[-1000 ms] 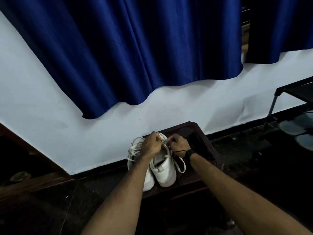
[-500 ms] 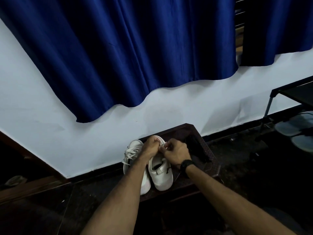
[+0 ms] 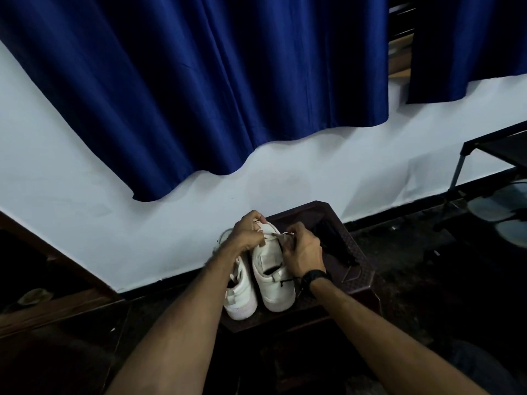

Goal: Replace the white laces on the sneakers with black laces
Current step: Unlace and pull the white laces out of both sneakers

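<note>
I log a blue curtain (image 3: 199, 89) over a white wall (image 3: 85, 201), far side. Dark stool (image 3: 359, 269) against the wall, centre. On it, two white sneakers side by side, toes near: left sneaker (image 3: 241, 297), right sneaker (image 3: 273, 280). Black item (image 3: 333, 243), perhaps laces, on the stool right of them; I cannot tell. Left hand (image 3: 246, 235) grips the right sneaker's far collar. Right hand (image 3: 302, 252), watch (image 3: 313, 276) on wrist, pinches a white lace (image 3: 278, 236) at its top eyelets.

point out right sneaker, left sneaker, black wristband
right sneaker (image 3: 278, 292): head view, on its toe cap.
left sneaker (image 3: 242, 305): head view, on its toe.
black wristband (image 3: 313, 276): head view, on the band at the right wrist.
</note>
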Action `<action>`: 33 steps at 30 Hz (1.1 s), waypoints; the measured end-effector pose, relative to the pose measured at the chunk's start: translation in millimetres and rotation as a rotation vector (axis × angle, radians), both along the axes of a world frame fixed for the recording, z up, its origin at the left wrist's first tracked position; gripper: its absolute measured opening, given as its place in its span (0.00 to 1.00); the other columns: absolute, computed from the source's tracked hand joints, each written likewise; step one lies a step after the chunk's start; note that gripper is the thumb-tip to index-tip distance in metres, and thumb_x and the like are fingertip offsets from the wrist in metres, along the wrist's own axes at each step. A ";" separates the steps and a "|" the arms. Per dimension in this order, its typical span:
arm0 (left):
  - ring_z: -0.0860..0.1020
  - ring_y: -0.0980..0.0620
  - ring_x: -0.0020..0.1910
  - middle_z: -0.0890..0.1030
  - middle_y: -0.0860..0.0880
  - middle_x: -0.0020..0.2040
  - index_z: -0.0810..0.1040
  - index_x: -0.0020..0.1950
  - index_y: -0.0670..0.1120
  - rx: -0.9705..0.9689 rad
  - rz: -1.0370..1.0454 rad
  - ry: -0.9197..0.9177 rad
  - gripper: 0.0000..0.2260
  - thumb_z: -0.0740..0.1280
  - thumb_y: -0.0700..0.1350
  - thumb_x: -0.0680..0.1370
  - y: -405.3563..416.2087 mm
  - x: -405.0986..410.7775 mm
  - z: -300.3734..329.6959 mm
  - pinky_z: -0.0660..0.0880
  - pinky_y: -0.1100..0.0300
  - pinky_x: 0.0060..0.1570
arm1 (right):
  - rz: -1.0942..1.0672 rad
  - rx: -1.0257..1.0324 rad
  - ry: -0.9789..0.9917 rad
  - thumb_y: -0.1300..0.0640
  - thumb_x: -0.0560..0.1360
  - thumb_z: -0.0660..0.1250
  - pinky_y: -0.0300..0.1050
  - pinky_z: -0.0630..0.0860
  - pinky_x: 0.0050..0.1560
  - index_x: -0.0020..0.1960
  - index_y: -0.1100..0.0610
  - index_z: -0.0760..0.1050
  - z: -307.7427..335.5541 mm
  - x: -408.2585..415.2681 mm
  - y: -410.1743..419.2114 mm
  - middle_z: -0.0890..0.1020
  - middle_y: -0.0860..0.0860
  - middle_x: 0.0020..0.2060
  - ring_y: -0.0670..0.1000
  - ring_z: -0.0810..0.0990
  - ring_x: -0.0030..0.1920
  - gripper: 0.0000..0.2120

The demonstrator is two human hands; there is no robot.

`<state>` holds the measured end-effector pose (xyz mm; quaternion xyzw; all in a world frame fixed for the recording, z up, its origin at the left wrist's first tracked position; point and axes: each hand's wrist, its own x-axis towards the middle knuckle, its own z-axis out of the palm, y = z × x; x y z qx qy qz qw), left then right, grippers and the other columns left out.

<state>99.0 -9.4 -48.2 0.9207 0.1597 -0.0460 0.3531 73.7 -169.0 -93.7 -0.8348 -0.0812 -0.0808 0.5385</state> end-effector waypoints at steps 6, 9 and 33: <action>0.73 0.52 0.50 0.75 0.53 0.44 0.84 0.42 0.54 0.604 -0.295 -0.263 0.11 0.73 0.37 0.67 4.5 -13.0 16.3 0.71 0.57 0.51 | -0.001 -0.017 -0.014 0.60 0.74 0.61 0.46 0.67 0.37 0.49 0.55 0.71 1.1 -4.1 3.2 0.78 0.55 0.43 0.60 0.77 0.42 0.04; 0.74 0.49 0.54 0.78 0.50 0.49 0.85 0.47 0.53 0.655 -0.380 -0.225 0.05 0.73 0.46 0.72 -9.1 -14.0 18.8 0.70 0.54 0.56 | -0.014 0.016 0.025 0.60 0.74 0.62 0.48 0.69 0.37 0.48 0.56 0.71 2.6 -3.8 2.4 0.80 0.56 0.42 0.59 0.78 0.43 0.04; 0.74 0.50 0.55 0.82 0.53 0.48 0.84 0.47 0.53 0.503 -0.188 -0.128 0.08 0.66 0.53 0.78 -8.5 -28.4 4.4 0.64 0.53 0.58 | -0.040 0.062 0.232 0.59 0.73 0.67 0.48 0.76 0.44 0.50 0.57 0.71 16.1 -1.3 8.6 0.80 0.57 0.43 0.61 0.80 0.46 0.08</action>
